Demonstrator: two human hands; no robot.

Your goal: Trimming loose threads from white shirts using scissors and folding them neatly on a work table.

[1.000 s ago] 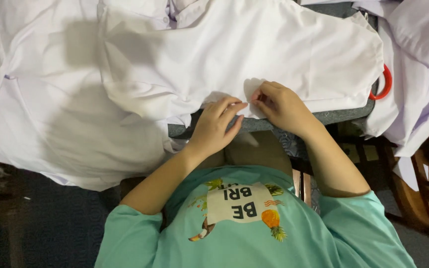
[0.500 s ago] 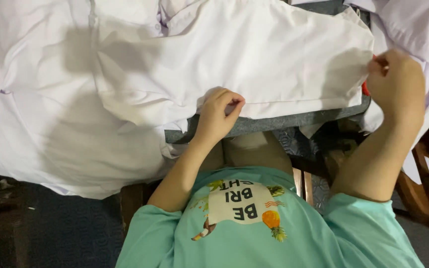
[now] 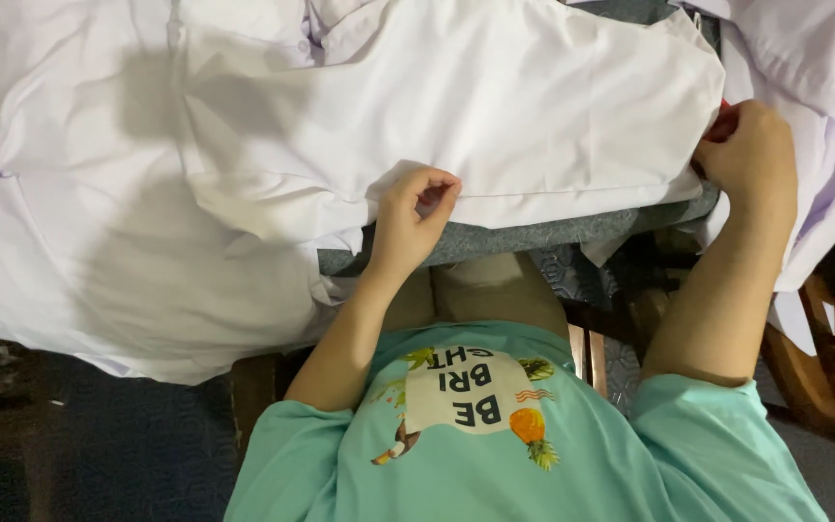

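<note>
Soft, light white shirt (image 3: pixel 495 106): left hand (image 3: pixel 416 217) pinching its near hem, right hand (image 3: pixel 751 155) gripping its right corner; best held along hem.

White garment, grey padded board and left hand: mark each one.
white garment (image 3: pixel 495 116), head view, on the flat middle of the cloth.
grey padded board (image 3: pixel 533 235), head view, on its bare front edge.
left hand (image 3: pixel 413 217), head view, on the knuckles pinching the hem.

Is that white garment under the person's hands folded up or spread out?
Spread out. The white garment lies opened across the grey surface, with the left hand pinching its near edge and the right hand gripping its far corner.
</note>
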